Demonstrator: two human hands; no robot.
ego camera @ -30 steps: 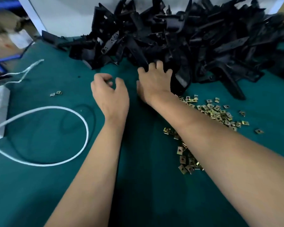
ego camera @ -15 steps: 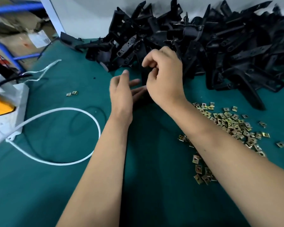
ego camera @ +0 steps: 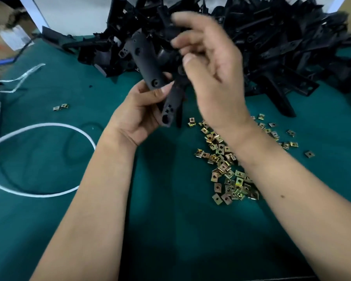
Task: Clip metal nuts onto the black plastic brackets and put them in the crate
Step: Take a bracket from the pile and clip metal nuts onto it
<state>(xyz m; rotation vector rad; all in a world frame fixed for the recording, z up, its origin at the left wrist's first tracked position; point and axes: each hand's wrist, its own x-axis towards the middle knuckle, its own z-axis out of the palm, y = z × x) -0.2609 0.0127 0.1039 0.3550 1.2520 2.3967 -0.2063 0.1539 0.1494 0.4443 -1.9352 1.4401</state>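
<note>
My left hand point(ego camera: 139, 112) grips a black bracket point(ego camera: 150, 72) just in front of the bracket pile point(ego camera: 272, 41) — no nut on it yet. Right hand point(ego camera: 213, 74) blurred, fingers curled; can't tell what it holds. Metal nuts point(ego camera: 227, 169) loose on the mat — crate unseen, nearly everything left.

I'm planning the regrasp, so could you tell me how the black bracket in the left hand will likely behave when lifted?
The bracket, gripped by the left hand, probably stays stiff: it juts out unsupported without sagging. Its matte surface should resist slipping. Thin plastic suggests it is light.
</note>
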